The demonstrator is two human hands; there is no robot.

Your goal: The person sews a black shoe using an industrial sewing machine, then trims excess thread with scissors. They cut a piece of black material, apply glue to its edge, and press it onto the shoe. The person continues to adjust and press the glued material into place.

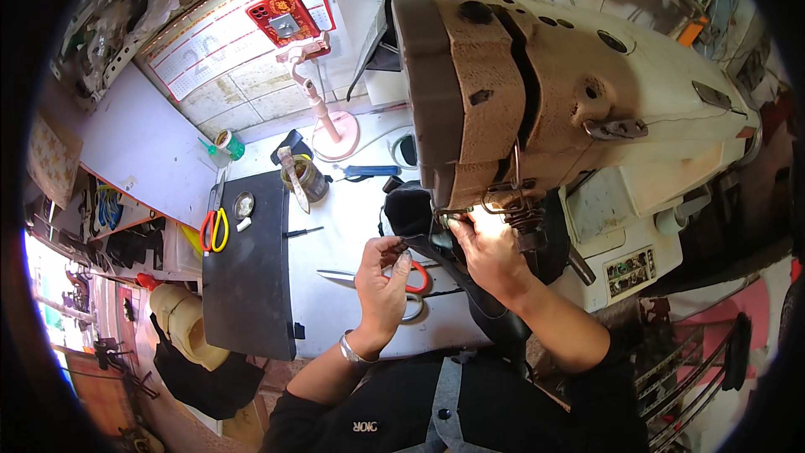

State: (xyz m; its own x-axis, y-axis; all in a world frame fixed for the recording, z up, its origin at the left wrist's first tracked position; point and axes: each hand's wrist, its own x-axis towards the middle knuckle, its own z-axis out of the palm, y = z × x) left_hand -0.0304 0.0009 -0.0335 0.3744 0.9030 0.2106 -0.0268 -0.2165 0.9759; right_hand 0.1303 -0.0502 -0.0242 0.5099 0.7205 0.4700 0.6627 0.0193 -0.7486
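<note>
A large brown and cream sewing machine (470,101) fills the upper right. Beneath its needle area lies a piece of black material (408,211), folded and open-mouthed at its left, trailing toward my lap. My left hand (383,287) has thumb and fingers closed at the near left edge of this piece. Close under the needle bar, in bright lamp light, my right hand (490,253) is closed with its fingertips together; what they pinch is too small to make out. Scissors with red and grey handles (417,292) lie on the table just behind my left hand.
At the left, a black mat (247,285) carries red-and-yellow-handled scissors (215,231) and a small round tin (243,204). A glue jar (310,180) with a brush, a blue-handled tool (369,171) and a pink phone stand (335,136) stand or lie farther back.
</note>
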